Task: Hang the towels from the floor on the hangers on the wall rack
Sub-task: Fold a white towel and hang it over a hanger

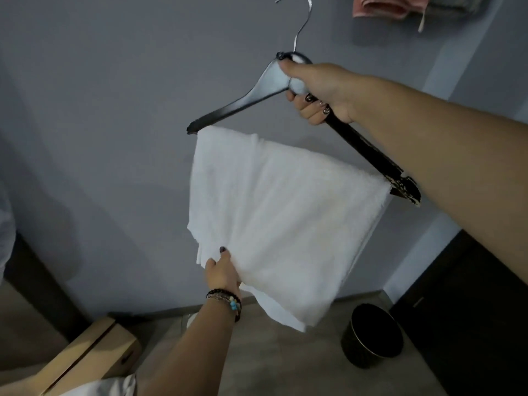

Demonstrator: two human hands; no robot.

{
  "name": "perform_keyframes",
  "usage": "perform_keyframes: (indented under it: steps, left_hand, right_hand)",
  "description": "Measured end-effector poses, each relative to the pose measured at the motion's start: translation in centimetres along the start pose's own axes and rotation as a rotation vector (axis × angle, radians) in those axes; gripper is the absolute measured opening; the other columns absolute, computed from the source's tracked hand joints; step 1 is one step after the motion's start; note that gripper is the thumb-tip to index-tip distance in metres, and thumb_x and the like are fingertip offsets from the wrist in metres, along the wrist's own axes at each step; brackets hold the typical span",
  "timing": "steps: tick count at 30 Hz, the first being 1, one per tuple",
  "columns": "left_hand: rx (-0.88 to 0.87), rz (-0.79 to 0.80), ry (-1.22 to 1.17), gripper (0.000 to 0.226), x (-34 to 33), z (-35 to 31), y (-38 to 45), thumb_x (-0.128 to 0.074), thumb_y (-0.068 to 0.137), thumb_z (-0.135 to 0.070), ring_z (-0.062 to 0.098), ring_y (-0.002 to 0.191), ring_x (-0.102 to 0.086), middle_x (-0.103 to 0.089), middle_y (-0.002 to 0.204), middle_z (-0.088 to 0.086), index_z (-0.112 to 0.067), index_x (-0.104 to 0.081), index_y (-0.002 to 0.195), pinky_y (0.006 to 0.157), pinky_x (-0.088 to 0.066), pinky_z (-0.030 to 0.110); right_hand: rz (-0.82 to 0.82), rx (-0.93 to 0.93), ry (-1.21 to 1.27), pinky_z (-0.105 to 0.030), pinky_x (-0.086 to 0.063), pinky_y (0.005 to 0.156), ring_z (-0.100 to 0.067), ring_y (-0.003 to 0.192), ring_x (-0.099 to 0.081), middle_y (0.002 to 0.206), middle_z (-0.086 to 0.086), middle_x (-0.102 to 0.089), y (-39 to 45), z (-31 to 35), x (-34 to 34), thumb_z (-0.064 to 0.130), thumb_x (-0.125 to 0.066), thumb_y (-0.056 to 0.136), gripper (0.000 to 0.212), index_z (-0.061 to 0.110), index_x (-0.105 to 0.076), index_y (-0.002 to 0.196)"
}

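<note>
A white towel (280,212) hangs folded over the bar of a black wooden hanger (243,102) with a metal hook, held up in front of the grey wall. My right hand (320,90) grips the hanger at its middle, just below the hook. My left hand (221,271), with beaded bracelets on the wrist, pinches the towel's lower left edge. At the top right, a pink towel (380,5) and a grey towel (457,2) hang high on the wall; the rack itself is out of frame.
A black round bin (371,335) stands on the floor at the lower right, next to a dark cabinet (463,304). A cardboard box (94,352) lies at the lower left beside dark furniture (37,281). White cloth (114,388) shows at the bottom edge.
</note>
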State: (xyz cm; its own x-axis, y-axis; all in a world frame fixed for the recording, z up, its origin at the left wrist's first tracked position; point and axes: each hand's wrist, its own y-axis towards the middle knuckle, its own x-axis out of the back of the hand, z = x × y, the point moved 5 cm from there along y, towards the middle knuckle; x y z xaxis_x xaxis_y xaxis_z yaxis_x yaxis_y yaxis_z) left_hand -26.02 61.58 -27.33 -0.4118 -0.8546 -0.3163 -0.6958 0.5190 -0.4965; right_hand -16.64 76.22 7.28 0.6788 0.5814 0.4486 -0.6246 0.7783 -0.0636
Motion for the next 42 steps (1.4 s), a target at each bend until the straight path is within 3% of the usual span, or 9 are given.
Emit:
perform_keyframes:
  steps: [6, 11, 17, 22, 30, 34, 37, 40, 42]
  left_hand:
    - [0.062, 0.052, 0.156, 0.027, 0.4, 0.2, -0.1, -0.055, 0.097, -0.030, 0.024, 0.077, -0.059, -0.060, 0.090, 0.013, -0.003, -0.055, 0.100, 0.071, -0.055, 0.035]
    - [-0.300, -0.254, 0.334, 0.051, 1.6, -9.2, 0.4, -0.053, 0.097, -0.025, 0.041, 0.124, -0.048, -0.049, 0.137, 0.028, 0.012, -0.045, 0.132, 0.104, -0.036, 0.045]
    - [-0.634, -0.024, 0.374, 0.024, -1.7, -18.7, -1.1, -0.044, 0.097, -0.023, 0.029, 0.087, -0.061, -0.063, 0.086, 0.007, -0.004, -0.057, 0.097, 0.073, -0.049, 0.035]
    - [-0.803, -0.138, 0.398, 0.026, -1.7, -20.5, -2.6, -0.048, 0.088, -0.047, 0.005, 0.059, -0.051, -0.053, 0.066, -0.013, -0.026, -0.051, 0.074, 0.053, -0.037, 0.021]
    - [-0.853, -0.261, 0.499, 0.017, -1.8, -21.0, -2.3, -0.047, 0.094, -0.025, 0.017, 0.066, -0.047, -0.048, 0.068, -0.012, -0.020, -0.045, 0.077, 0.060, -0.035, 0.025]
    - [-0.858, -0.314, 0.472, 0.026, -1.3, -21.0, -2.4, -0.045, 0.097, -0.025, 0.004, 0.059, -0.042, -0.045, 0.069, -0.010, -0.024, -0.038, 0.072, 0.044, -0.029, 0.011]
    - [-0.895, -0.351, 0.464, 0.019, -0.7, -21.0, -2.5, -0.051, 0.095, -0.032, 0.011, 0.067, -0.052, -0.056, 0.080, -0.006, -0.018, -0.051, 0.082, 0.057, -0.039, 0.017]
    - [-0.912, -0.226, 0.433, 0.024, -1.2, -20.8, -2.3, -0.056, 0.094, -0.033, 0.017, 0.082, -0.060, -0.062, 0.101, 0.003, -0.013, -0.057, 0.106, 0.077, -0.050, 0.031]
    - [-0.862, -0.126, 0.416, 0.025, -1.9, -20.6, -2.2, -0.055, 0.095, -0.034, 0.012, 0.077, -0.061, -0.063, 0.099, 0.002, -0.016, -0.054, 0.113, 0.070, -0.050, 0.027]
  right_hand:
    - [0.035, 0.042, -0.006, -0.018, -0.015, 0.031, -0.007, 0.035, -0.018, 0.045, 0.008, -0.029, -0.6, -0.2, 0.9, 0.067, -0.046, 0.087, 0.053, 0.017, -0.045, 0.069]
    - [0.142, 0.091, -0.060, -0.018, -0.017, 0.032, -0.008, 0.035, -0.018, 0.046, 0.007, -0.030, -1.3, -0.3, 1.1, 0.071, -0.047, 0.085, 0.056, 0.018, -0.048, 0.067]
    - [0.221, 0.129, -0.125, -0.016, -0.018, 0.033, -0.007, 0.035, -0.020, 0.047, 0.007, -0.032, -1.9, -0.7, 1.0, 0.071, -0.045, 0.085, 0.056, 0.020, -0.051, 0.064]
    - [0.187, 0.139, -0.107, -0.016, -0.018, 0.034, -0.007, 0.035, -0.020, 0.047, 0.006, -0.032, -1.8, -1.2, 1.5, 0.069, -0.045, 0.088, 0.056, 0.018, -0.051, 0.065]
    - [0.160, 0.137, -0.087, -0.016, -0.018, 0.034, -0.008, 0.034, -0.020, 0.046, 0.005, -0.034, -1.3, -1.7, 1.5, 0.068, -0.047, 0.087, 0.055, 0.017, -0.051, 0.066]
    - [0.121, 0.149, -0.069, -0.016, -0.019, 0.035, -0.009, 0.034, -0.022, 0.046, 0.004, -0.036, -1.0, -1.8, 1.1, 0.067, -0.050, 0.086, 0.055, 0.015, -0.053, 0.067]
    - [0.128, 0.151, -0.062, -0.016, -0.019, 0.035, -0.009, 0.034, -0.022, 0.046, 0.005, -0.036, -0.9, -1.6, 0.6, 0.067, -0.050, 0.086, 0.055, 0.015, -0.053, 0.066]
    - [0.138, 0.158, -0.056, -0.017, -0.020, 0.035, -0.009, 0.035, -0.022, 0.046, 0.004, -0.036, -1.0, -1.4, 0.4, 0.067, -0.051, 0.086, 0.055, 0.016, -0.052, 0.065]
    - [0.132, 0.158, -0.049, -0.017, -0.019, 0.035, -0.009, 0.035, -0.022, 0.046, 0.004, -0.035, -1.1, -1.4, 0.6, 0.067, -0.049, 0.087, 0.055, 0.016, -0.052, 0.065]
